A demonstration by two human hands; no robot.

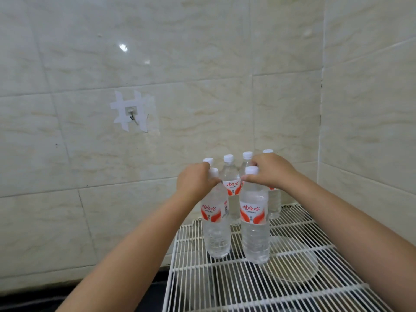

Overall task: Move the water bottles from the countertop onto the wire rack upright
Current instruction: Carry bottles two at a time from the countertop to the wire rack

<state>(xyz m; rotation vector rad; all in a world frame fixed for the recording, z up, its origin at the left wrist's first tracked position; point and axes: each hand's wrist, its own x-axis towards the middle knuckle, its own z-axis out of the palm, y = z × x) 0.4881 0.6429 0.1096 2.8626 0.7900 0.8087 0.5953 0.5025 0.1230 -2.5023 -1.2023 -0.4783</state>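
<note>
From the head view: both hands are up on the white wire rack (292,287). The left hand (194,181) grips the neck of the front-left bottle (215,219), fingers curled round it just below the cap. The right hand (271,171) pinches the neck of the front-right bottle (255,224). Both bottles stand upright on the wires. Behind them four more bottles (230,179) stand in a row against the tiled wall (157,64).

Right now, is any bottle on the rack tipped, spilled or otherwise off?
Nothing stands out. The left hand and right hand each grip the neck of a front water bottle, both upright on the white wire rack. Four capped bottles stand upright behind. No spill shows.
</note>
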